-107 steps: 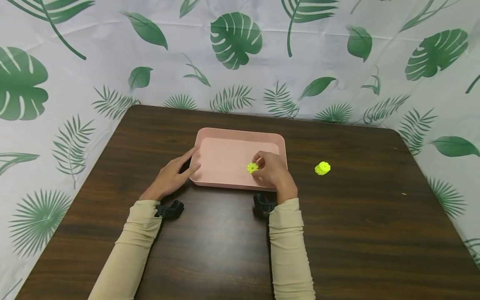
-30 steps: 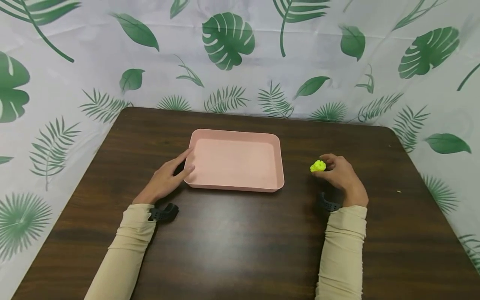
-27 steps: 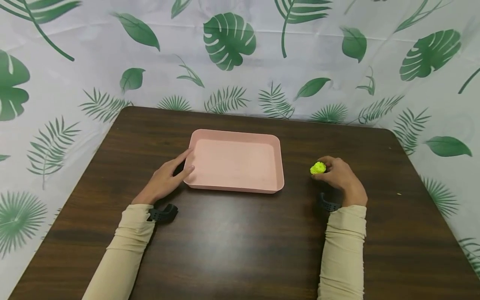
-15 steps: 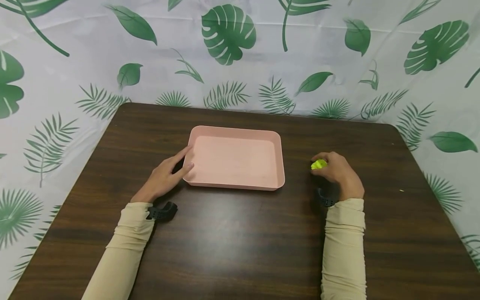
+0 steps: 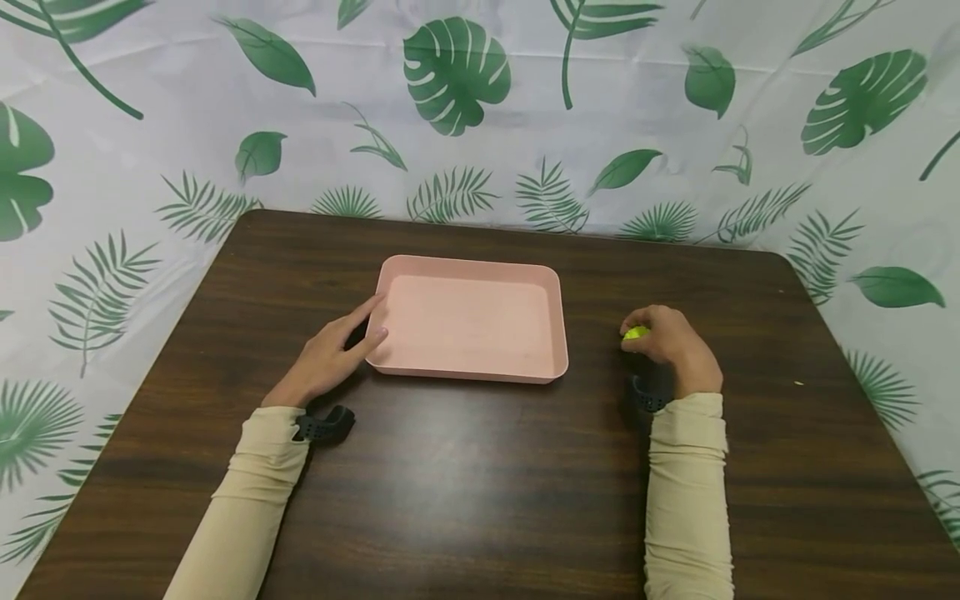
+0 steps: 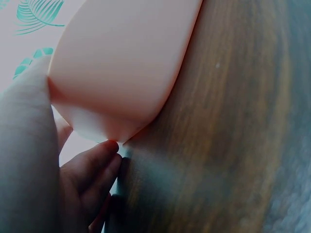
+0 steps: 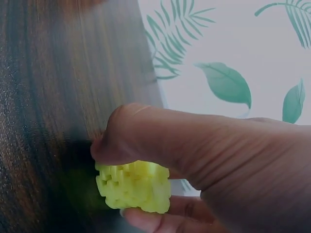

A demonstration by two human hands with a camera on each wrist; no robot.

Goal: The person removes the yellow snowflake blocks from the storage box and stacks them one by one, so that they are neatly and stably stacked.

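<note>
A pink tray (image 5: 465, 325) lies on the dark wooden table (image 5: 450, 492). My left hand (image 5: 326, 354) rests against the tray's left end, its fingers fairly straight and its thumb over the rim. In the left wrist view, fingertips (image 6: 112, 147) touch the tray's wall (image 6: 131, 58). To the right of the tray, my right hand (image 5: 671, 342) pinches a stack of bright yellow flower-shaped discs (image 7: 136, 187) between thumb and fingers. The head view shows only a small part of the stack, as the fingers cover the rest.
A white cloth with green leaves (image 5: 457, 75) hangs behind the table. A tiny pale speck (image 5: 798, 383) lies on the wood to the right. Each wrist wears a black camera mount (image 5: 326, 425).
From inside the tray, my right hand moved right to the yellow discs and took hold of them. Its fingers now cover more of the stack. The left hand stays at the tray's left end.
</note>
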